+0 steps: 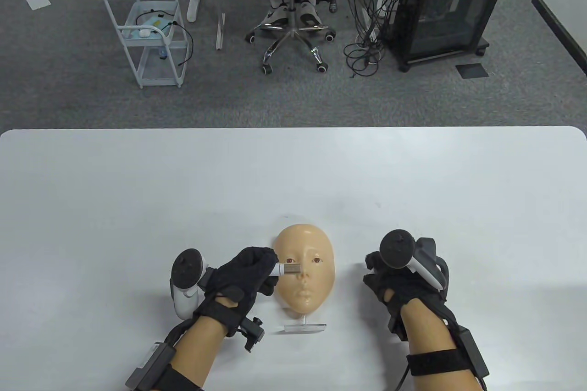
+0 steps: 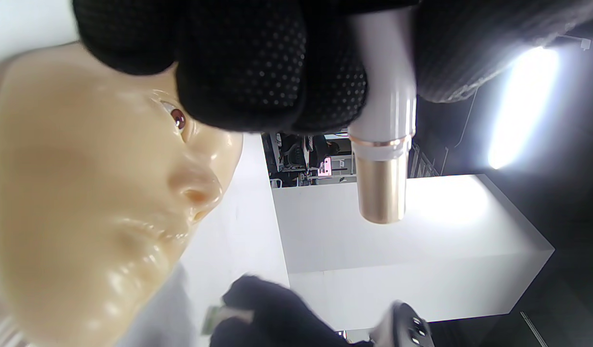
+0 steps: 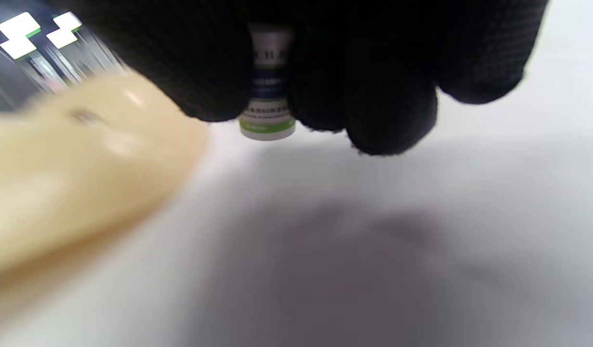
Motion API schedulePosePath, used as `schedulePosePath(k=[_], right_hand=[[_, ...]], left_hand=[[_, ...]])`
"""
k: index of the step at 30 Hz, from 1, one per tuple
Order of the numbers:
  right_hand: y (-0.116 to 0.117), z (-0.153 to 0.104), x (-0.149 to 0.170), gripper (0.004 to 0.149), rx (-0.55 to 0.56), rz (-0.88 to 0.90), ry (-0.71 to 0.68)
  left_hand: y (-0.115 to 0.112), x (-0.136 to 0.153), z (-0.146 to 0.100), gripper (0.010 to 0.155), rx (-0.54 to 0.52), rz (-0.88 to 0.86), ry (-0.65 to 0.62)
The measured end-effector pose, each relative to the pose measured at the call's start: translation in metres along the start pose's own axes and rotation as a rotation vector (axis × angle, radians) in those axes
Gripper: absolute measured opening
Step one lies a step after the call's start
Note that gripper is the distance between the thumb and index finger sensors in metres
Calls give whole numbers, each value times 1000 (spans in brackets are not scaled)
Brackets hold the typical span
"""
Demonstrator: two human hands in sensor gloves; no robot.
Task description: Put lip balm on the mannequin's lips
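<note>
Over mannequin face (image 1: 304,272), left hand (image 1: 243,278) grips lip balm tube (image 1: 288,269) pointing 3 o'clock; lips (image 1: 302,294) toward 5 o'clock; right hand (image 1: 401,288) holds cap (image 3: 267,86).

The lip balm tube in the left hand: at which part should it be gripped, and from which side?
Grip the white barrel, as the left hand does now, coming from the left of the mannequin face. The lip balm tube lies roughly level, with its gold end pointing toward the face, so that end should stay free; gripping the barrel keeps the fingers clear of it.
</note>
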State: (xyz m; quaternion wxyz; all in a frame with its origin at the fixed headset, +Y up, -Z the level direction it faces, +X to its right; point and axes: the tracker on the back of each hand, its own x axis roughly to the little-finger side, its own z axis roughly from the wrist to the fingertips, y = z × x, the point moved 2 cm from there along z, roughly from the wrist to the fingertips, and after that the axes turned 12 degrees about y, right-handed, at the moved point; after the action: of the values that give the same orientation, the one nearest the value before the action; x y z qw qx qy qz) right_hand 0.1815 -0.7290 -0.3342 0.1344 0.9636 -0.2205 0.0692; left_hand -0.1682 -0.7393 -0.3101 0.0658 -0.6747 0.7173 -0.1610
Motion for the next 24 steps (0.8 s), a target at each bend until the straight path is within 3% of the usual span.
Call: schedulePosePath(k=[3, 7, 11, 15, 24], right_hand=[[-7, -14, -14, 56, -11, 370, -268], [-3, -27, -33, 56, -107, 743, -452], [8, -33, -48, 56, -179, 716, -501], [15, -36, -56, 56, -146, 652, -532], [29, -44, -67, 56, -126, 760, -553]], left_hand=[[-2, 0, 1, 46, 0, 27, -9], [-7, -2, 1, 47, 10, 77, -24], [-13, -4, 0, 47, 23, 103, -36], [-18, -3, 0, 47, 39, 102, -37], [-30, -6, -5, 49, 51, 57, -59]])
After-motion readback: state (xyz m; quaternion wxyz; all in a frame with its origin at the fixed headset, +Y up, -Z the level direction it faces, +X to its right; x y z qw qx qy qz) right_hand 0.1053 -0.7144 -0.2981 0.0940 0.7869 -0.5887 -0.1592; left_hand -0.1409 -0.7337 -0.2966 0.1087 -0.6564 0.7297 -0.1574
